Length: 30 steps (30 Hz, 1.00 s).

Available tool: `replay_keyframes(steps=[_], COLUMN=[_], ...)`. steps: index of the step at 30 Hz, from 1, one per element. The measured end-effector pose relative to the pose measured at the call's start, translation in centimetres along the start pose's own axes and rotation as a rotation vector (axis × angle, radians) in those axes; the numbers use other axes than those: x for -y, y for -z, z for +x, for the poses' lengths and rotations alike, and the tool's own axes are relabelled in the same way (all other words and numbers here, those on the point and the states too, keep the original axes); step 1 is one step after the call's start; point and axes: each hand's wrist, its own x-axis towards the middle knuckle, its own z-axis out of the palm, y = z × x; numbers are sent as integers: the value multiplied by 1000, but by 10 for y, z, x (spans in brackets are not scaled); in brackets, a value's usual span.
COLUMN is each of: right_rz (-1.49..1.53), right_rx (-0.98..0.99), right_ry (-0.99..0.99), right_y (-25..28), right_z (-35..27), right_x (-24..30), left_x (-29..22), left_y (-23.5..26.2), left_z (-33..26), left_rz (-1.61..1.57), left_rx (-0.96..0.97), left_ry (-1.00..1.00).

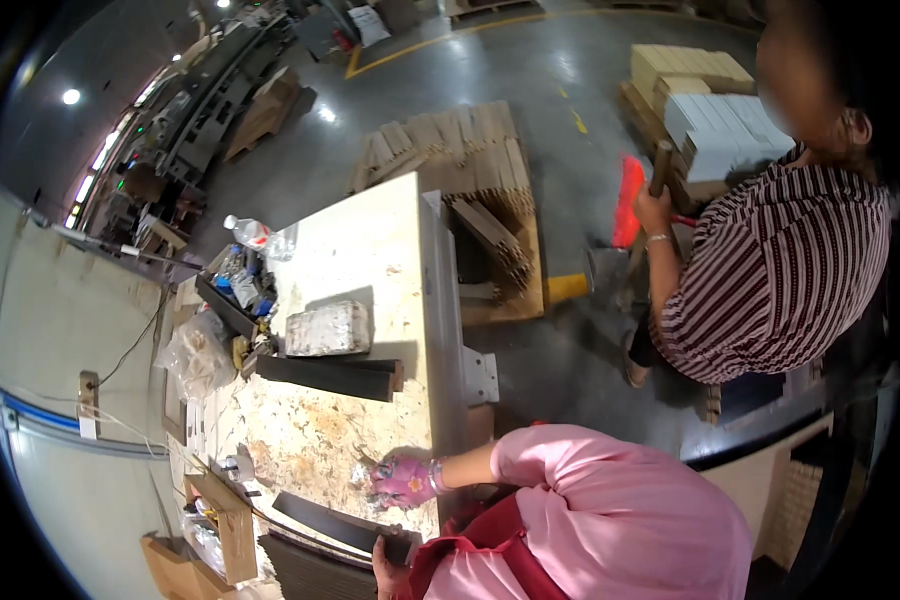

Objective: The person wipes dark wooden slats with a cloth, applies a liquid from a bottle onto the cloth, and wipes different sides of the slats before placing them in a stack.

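Note:
My right hand, in a pink-purple patterned glove, rests on the stained pale worktable. Its fingers curl down over a small whitish thing that I cannot make out. Closer to my body, my left hand grips the near end of a dark flat strip. Several similar dark strips lie beneath and beside it. Further along the table is a dark block-like strip, and behind that a white-wrapped brick-shaped block.
A bottle, a box of small parts and a plastic bag line the table's left edge. Wooden strips are stacked on a pallet beyond it. At the right, a person in a striped top holds a handle near a red broom.

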Motion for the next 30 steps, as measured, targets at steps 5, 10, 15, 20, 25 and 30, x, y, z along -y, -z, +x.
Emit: replay_keyframes(steps=[5,10,15,20,25,30], right_rz=[-90,-134,-154,-145,-176,-28], right_rx=[250,258,200,156,156,-10], right_ry=[105,142,138,144,196,267], right_y=[24,30,34,19,10,7], right_z=[6,4,-2,-2,3,3], right_x=[-3,-2,4,-3,-6,-17], left_x=[7,11,13,11,12,2], left_y=[-33,-51,-52,-56,-15,-12], left_z=[-2,-5,-4,-3,6,10], left_rz=[206,-50,-22,6,-32,-113], left_rx=[-309,-592,-673,-718,-564,-452], left_ry=[-187,-125,-150,-107,-218,-173])
